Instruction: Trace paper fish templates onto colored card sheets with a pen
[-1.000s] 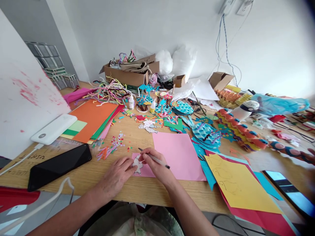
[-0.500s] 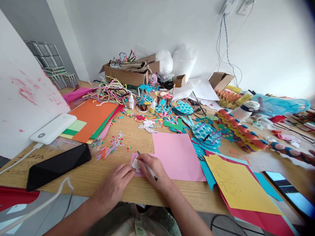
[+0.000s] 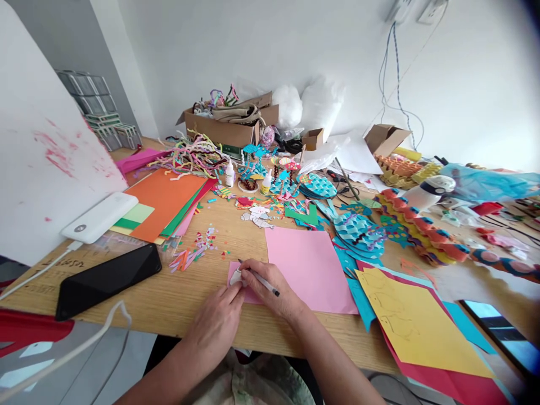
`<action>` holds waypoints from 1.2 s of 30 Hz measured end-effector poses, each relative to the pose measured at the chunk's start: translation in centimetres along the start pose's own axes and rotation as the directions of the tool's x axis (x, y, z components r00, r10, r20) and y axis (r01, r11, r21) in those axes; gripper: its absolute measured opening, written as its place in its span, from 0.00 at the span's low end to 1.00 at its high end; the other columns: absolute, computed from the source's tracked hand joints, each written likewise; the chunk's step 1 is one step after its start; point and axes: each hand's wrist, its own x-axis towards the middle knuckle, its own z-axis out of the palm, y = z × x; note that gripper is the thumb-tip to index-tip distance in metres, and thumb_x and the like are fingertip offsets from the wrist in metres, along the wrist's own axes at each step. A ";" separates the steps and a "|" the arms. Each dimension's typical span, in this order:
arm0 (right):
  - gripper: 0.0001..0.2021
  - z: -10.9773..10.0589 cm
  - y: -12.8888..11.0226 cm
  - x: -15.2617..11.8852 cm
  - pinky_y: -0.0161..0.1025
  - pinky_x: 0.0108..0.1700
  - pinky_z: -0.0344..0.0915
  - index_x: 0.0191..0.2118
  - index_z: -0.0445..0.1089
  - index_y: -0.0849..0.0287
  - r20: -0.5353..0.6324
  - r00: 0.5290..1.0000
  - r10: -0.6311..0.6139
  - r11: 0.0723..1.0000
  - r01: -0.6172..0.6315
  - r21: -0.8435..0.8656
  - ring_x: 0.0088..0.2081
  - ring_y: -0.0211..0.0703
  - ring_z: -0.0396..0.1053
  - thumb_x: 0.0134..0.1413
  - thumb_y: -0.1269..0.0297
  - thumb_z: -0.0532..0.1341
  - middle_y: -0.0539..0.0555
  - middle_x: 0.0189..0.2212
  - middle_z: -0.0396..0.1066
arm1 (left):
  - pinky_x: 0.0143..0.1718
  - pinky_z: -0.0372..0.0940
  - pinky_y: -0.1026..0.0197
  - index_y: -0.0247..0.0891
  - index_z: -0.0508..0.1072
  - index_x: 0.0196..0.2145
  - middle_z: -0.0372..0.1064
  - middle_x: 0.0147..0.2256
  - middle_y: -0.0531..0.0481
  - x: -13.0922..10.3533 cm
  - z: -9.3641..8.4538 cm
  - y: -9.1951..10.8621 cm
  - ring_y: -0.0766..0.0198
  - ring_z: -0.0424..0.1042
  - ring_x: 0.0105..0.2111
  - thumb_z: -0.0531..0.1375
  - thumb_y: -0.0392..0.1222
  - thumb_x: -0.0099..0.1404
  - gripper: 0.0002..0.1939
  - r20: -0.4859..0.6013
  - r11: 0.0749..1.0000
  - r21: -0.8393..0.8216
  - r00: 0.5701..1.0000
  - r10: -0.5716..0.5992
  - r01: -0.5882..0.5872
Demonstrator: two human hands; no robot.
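Observation:
A pen [image 3: 270, 286] is in my right hand [image 3: 274, 288], which is shut on it, and its tip end lies over a small white paper cutout [image 3: 237, 276]. The cutout rests on a narrow strip at the left of a pink paper sheet [image 3: 310, 273]. My left hand [image 3: 220, 316] is open, its outstretched fingers pressing on the lower edge of the cutout. Both hands partly cover the cutout, so its full outline is hidden.
Paper scraps [image 3: 198, 247] and a black phone [image 3: 108, 281] lie to the left, near orange paper [image 3: 169, 199] and a white power bank [image 3: 100, 216]. Yellow paper [image 3: 422, 326] is at the right. Two glue bottles [image 3: 229, 174] stand among craft pieces behind.
My left hand has moved right and closer to my right hand, its fingers now over the lower part of the cutout. The view has shifted slightly. The pen stays in my right hand.

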 end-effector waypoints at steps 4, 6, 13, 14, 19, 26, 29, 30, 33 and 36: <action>0.09 -0.4 -0.3 0.2 0.31 0.33 0.60 0.37 0.67 0.59 0.027 0.999 0.022 0.998 -0.024 0.053 0.30 0.35 0.68 0.61 0.68 0.50 0.50 0.29 0.70 | 0.40 0.67 0.50 0.30 0.67 0.48 0.68 0.46 0.39 -0.1 0.4 -0.2 0.53 0.69 0.40 0.45 0.27 0.62 0.20 -0.001 0.999 0.030 1.000 0.011 -0.011; 0.08 -0.6 -0.5 0.4 0.31 0.33 0.61 0.37 0.67 0.59 0.033 0.999 0.041 0.996 -0.044 0.083 0.31 0.35 0.68 0.60 0.69 0.50 0.50 0.29 0.70 | 0.38 0.67 0.51 0.32 0.66 0.50 0.69 0.46 0.40 -0.4 0.5 -0.3 0.54 0.69 0.38 0.45 0.28 0.62 0.20 -0.020 0.999 0.034 1.000 0.015 -0.014; 0.08 -0.8 -0.9 1.7 0.30 0.28 0.59 0.31 0.67 0.60 0.023 0.984 0.177 0.945 -0.176 0.276 0.24 0.33 0.64 0.47 0.77 0.54 0.45 0.21 0.68 | 0.35 0.66 0.53 0.33 0.68 0.48 0.68 0.48 0.42 -0.8 0.8 -0.3 0.56 0.68 0.36 0.47 0.29 0.62 0.19 -0.051 0.996 0.086 0.998 0.028 -0.024; 0.07 -0.6 -0.8 2.0 0.29 0.26 0.58 0.29 0.67 0.60 0.035 0.982 0.185 0.930 -0.187 0.317 0.23 0.32 0.63 0.45 0.77 0.54 0.45 0.20 0.67 | 0.34 0.66 0.53 0.33 0.68 0.48 0.68 0.48 0.42 -0.8 0.8 -0.3 0.56 0.68 0.35 0.48 0.29 0.62 0.19 -0.057 0.995 0.097 0.998 0.024 -0.018; 0.07 0.4 -0.2 2.8 0.28 0.24 0.56 0.25 0.65 0.61 0.123 0.970 0.209 0.840 -0.243 0.485 0.21 0.30 0.60 0.40 0.79 0.54 0.44 0.20 0.65 | 0.33 0.65 0.53 0.33 0.70 0.46 0.70 0.45 0.43 -0.8 0.8 0.0 0.56 0.68 0.35 0.47 0.28 0.62 0.19 -0.078 0.992 0.123 0.997 0.001 0.009; 0.08 0.7 0.3 2.9 0.28 0.24 0.56 0.24 0.66 0.61 0.167 0.972 0.165 0.885 -0.220 0.409 0.22 0.31 0.59 0.38 0.80 0.55 0.44 0.19 0.64 | 0.31 0.64 0.53 0.32 0.71 0.46 0.71 0.44 0.42 -0.8 0.7 0.1 0.55 0.68 0.34 0.48 0.29 0.62 0.18 -0.054 0.992 0.123 0.998 -0.016 0.022; 0.08 0.8 0.6 3.0 0.28 0.25 0.57 0.25 0.66 0.62 0.177 0.972 0.152 0.884 -0.214 0.416 0.23 0.31 0.60 0.38 0.80 0.55 0.45 0.20 0.66 | 0.31 0.64 0.53 0.34 0.71 0.46 0.71 0.44 0.43 -0.8 0.8 0.2 0.55 0.68 0.34 0.49 0.29 0.61 0.17 -0.050 0.991 0.130 0.998 -0.032 0.038; 0.08 0.9 0.7 3.0 0.28 0.25 0.57 0.25 0.66 0.62 0.179 0.973 0.148 0.883 -0.212 0.419 0.23 0.31 0.60 0.38 0.80 0.55 0.45 0.20 0.66 | 0.31 0.64 0.53 0.34 0.71 0.46 0.71 0.44 0.43 -0.9 0.8 0.2 0.55 0.68 0.34 0.50 0.29 0.61 0.17 -0.047 0.991 0.130 0.998 -0.037 0.043; 0.07 1.0 0.9 3.0 0.28 0.25 0.57 0.25 0.66 0.62 0.190 0.971 0.149 0.879 -0.217 0.425 0.23 0.31 0.61 0.38 0.79 0.55 0.46 0.20 0.67 | 0.32 0.64 0.53 0.34 0.71 0.46 0.70 0.45 0.44 -0.9 0.7 0.3 0.55 0.67 0.34 0.51 0.30 0.61 0.17 -0.034 0.991 0.124 0.998 -0.052 0.056; 0.07 1.0 0.9 3.0 0.28 0.25 0.58 0.25 0.67 0.62 0.201 0.968 0.150 0.877 -0.224 0.426 0.23 0.31 0.61 0.38 0.79 0.55 0.46 0.21 0.67 | 0.34 0.65 0.53 0.35 0.70 0.47 0.70 0.45 0.46 -0.9 0.6 0.3 0.56 0.67 0.34 0.52 0.29 0.61 0.17 -0.022 0.990 0.115 0.997 -0.073 0.075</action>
